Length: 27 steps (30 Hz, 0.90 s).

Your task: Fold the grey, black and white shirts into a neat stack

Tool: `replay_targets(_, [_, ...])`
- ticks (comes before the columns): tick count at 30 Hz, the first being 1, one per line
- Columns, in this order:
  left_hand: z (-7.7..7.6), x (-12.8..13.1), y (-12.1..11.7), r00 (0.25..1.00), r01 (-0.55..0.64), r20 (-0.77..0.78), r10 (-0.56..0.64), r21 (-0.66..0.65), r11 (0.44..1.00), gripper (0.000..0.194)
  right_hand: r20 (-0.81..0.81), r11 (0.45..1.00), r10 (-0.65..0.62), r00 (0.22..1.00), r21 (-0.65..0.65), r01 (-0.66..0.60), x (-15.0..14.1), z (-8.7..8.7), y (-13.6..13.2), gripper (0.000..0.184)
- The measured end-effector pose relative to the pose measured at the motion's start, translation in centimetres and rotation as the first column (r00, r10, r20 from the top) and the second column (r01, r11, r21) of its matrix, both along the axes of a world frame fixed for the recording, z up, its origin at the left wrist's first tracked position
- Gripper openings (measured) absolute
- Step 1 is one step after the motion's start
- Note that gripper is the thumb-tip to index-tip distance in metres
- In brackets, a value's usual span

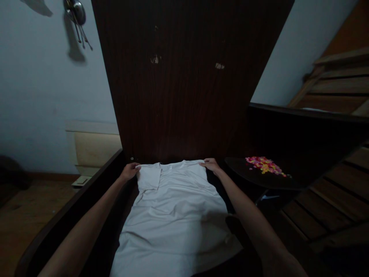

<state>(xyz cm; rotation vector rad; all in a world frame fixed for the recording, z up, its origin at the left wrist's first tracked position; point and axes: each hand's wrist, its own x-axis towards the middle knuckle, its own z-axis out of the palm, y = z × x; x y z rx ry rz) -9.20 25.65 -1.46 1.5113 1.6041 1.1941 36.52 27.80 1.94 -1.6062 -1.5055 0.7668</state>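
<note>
Our forearms (98, 215) flank a white T-shirt (175, 215), spread before the dark wooden panel (184, 96); left hand (131, 171) and right hand (211, 164) each pinch a shoulder corner; we find it laid out, one sleeve (149, 177) apparently turned inward, creases remaining

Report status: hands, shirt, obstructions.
Left hand and right hand gripping white shirt at far corners. Shirt spread out, wrinkled. No obstruction visible; colorful pile apart, at right.

shirt (175, 209): matt creased cloth | panel (184, 107): wood-grained, scuffed
</note>
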Motion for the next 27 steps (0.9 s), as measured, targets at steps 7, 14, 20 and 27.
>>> replay_targets(7, [0.3,-0.3,-0.5,1.0,0.014,0.0,-0.014,-0.035,0.999,0.044,0.086,0.998,-0.027,0.996,0.061,0.022,0.0,0.3,0.4,0.032])
replay_targets(14, [1.5,0.2,-1.5,0.997,0.045,-0.058,-0.04,0.087,0.995,0.045,0.208,0.993,-0.033,0.978,0.117,0.009,-0.2,1.2,0.3,0.026])
replay_targets(20, [3.2,0.4,-2.4,0.922,0.371,-0.109,-0.371,-0.021,0.928,0.029,0.321,0.995,-0.043,0.946,0.096,0.012,-0.7,1.8,-0.8,0.017])
replay_targets(27, [4.6,-0.1,-1.4,0.913,0.387,-0.075,-0.401,-0.151,0.909,0.029,0.653,0.931,-0.102,0.751,0.329,-0.16,-7.3,3.8,-3.6,0.018])
